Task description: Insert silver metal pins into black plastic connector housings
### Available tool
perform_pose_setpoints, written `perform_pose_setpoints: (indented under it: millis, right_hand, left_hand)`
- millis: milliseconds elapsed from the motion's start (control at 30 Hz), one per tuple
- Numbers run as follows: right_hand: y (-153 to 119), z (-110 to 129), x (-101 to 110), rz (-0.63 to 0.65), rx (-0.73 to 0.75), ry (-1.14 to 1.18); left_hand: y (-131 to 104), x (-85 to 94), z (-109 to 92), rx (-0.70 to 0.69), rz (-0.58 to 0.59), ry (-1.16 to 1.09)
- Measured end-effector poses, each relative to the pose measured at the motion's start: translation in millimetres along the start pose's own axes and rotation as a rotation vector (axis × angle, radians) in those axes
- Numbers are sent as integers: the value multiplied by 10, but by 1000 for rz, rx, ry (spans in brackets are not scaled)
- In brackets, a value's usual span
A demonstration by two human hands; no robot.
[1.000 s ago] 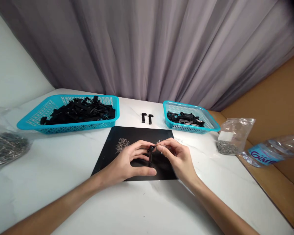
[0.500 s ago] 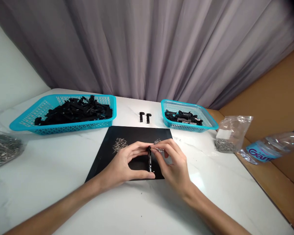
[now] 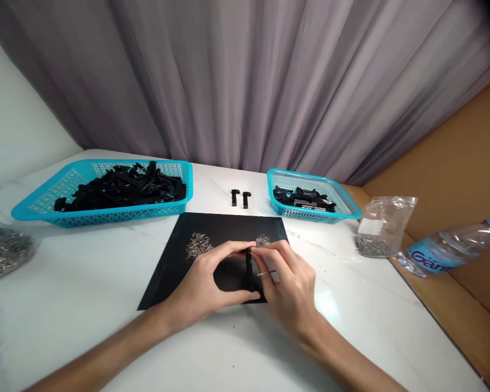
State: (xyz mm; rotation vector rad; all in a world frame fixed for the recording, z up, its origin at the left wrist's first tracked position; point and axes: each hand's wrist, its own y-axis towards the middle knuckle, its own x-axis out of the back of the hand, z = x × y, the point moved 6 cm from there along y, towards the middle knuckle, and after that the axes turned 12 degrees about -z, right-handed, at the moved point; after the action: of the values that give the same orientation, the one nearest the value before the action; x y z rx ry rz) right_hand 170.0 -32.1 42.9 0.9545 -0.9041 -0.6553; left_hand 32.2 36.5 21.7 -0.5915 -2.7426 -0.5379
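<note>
My left hand (image 3: pixel 204 280) is closed on a narrow black plastic part (image 3: pixel 249 270), its thumb at the near end and its fingers at the far end. The part stands edge-on to me over the black mat (image 3: pixel 163 272). Close against its right side, my right hand (image 3: pixel 288 280) has bent, pinched fingers, with fingertips at the part's far end. A thin metal rod (image 3: pixel 266 273) sticks out between those fingers. Beyond the hands lie a larger pile of small metal pins (image 3: pixel 198 245) and a smaller pile of metal pieces (image 3: pixel 262 240).
At the back left stands a blue basket (image 3: pixel 190 188) of black parts, and a smaller blue basket (image 3: pixel 355 209) stands right. Two black parts (image 3: pixel 245 200) lie between them. Bags of metal pieces (image 3: pixel 373 245) flank the table; a water bottle (image 3: pixel 445 253) leans at the right edge.
The black part has turned slightly, so its silvery face hardly shows. My right fingers have shifted, and the thin metal rod now shows lower, between them. The view has moved a little.
</note>
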Motion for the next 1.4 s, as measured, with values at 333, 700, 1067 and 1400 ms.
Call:
perform_pose_setpoints:
  millis: [333, 700, 1067, 1400]
  right_hand:
    - [-4, -62, -12, -36, -149, 452]
    - [-3, -324, -195, 202, -734, 749]
    - [-55, -497, -256, 276, -1016, 778]
    - [-67, -503, -285, 369, -923, 658]
  left_hand:
    - [-17, 37, -22, 52, 22, -229]
    - [15, 9, 43, 129, 71, -348]
    - [-10, 8, 33, 99, 84, -276]
    - [4, 0, 44, 65, 114, -101]
